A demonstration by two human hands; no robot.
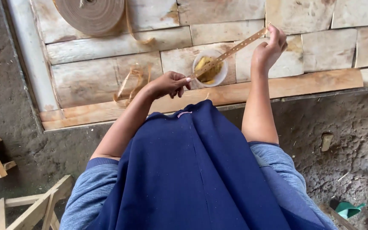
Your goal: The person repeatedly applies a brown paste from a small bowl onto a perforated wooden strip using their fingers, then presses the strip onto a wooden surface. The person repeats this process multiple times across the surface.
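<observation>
**Thin strip held taut between two hands**

The strip (231,50) is looking light and thin — a narrow tan band with a row of small holes along it, likely bending easily yet holding a straight line while pulled from both ends. It probably creases or splits if pinched hard mid-span, so the ends seem the safest places to take it, which is where both grips are sitting now.

The right hand (269,49) is reaching up and away, forearm nearly straight, fingers closing on the strip's far end. The left hand (169,84) is staying low and near the body, wrist bent, fingertips pinching the near end. Between the two grips the strip is running on a slant, passing just above a small round cup (210,68) of yellowish paste standing on the plank counter (320,51).

Beyond the left grip a large roll (91,15) of the same band is lying on the counter — loose curls (129,83) are trailing beside that wrist.
</observation>
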